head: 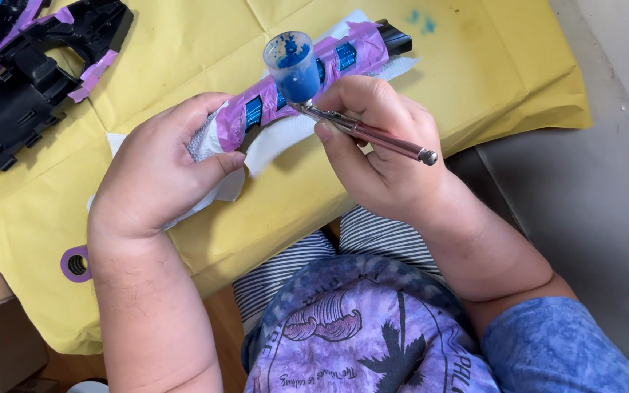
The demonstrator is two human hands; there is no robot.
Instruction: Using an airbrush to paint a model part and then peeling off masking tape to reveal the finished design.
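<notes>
the right hand [380, 145] pinches a slim metal airbrush [362, 131]; the left hand [158, 171], fingers curled, grips a purple-taped black plastic part [307, 69]. tilting its open cup risks spilling blue paint.

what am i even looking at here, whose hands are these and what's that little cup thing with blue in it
This is one picture from a camera worn on a person's head, looking down at their own two bare hands and lap. No machine is involved.

The right hand holds a slim metal airbrush like a pen; the small clear cup on top holds blue paint. The left hand has a grip on one end of a long black part wrapped in purple masking tape, with a white paper towel between hand and part. Shiny blue shows in the gaps in the tape.

Everything sits over a yellow paper sheet. At the upper left lies another black part with purple tape, and a purple tape roll peeks out by the left wrist.
</notes>
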